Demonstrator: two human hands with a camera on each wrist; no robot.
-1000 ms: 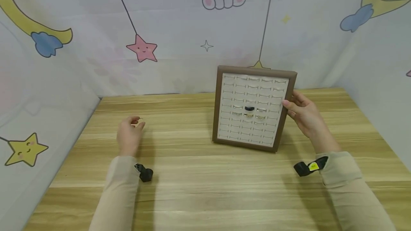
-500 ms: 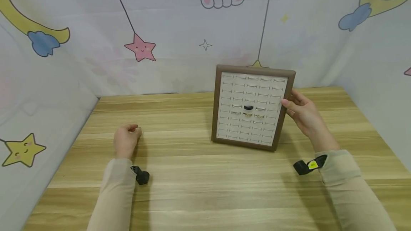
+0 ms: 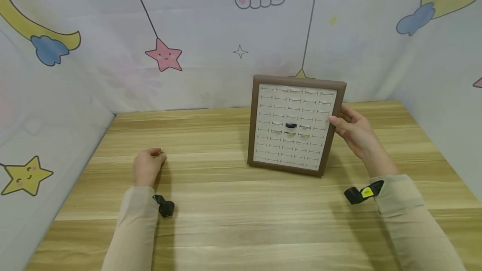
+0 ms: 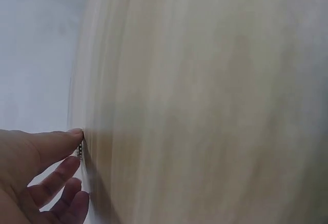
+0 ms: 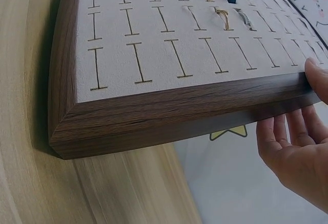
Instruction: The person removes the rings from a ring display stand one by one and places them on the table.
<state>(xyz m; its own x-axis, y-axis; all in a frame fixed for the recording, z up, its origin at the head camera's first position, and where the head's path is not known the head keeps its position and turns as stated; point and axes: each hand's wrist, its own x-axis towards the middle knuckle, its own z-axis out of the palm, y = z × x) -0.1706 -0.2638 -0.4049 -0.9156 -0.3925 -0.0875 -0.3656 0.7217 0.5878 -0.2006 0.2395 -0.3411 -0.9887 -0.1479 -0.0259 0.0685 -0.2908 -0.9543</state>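
My left hand [image 3: 146, 168] is low over the left part of the wooden table, its thumb and fingers pinching a small ring [image 4: 79, 151]. Only a sliver of that ring, with a studded band, shows between the fingertips in the left wrist view. With my right hand [image 3: 360, 137] I grip the right edge of a brown-framed ring display board [image 3: 334, 137], thumb in front and fingers behind. The board stands tilted back on the table. Several rings sit in its white slotted pad around the middle, among them a dark ring [image 3: 291, 125] and a gold ring [image 5: 222, 18].
Pale wooden tabletop [image 3: 226, 204] stretches between the hands and in front of the board. A white cloth backdrop [image 3: 211, 24] printed with stars and moons rises behind the table and along both sides.
My left hand has come slightly left and nearer to me, lower toward the tabletop, with the ring still pinched. My right hand and the display board have stayed in place.
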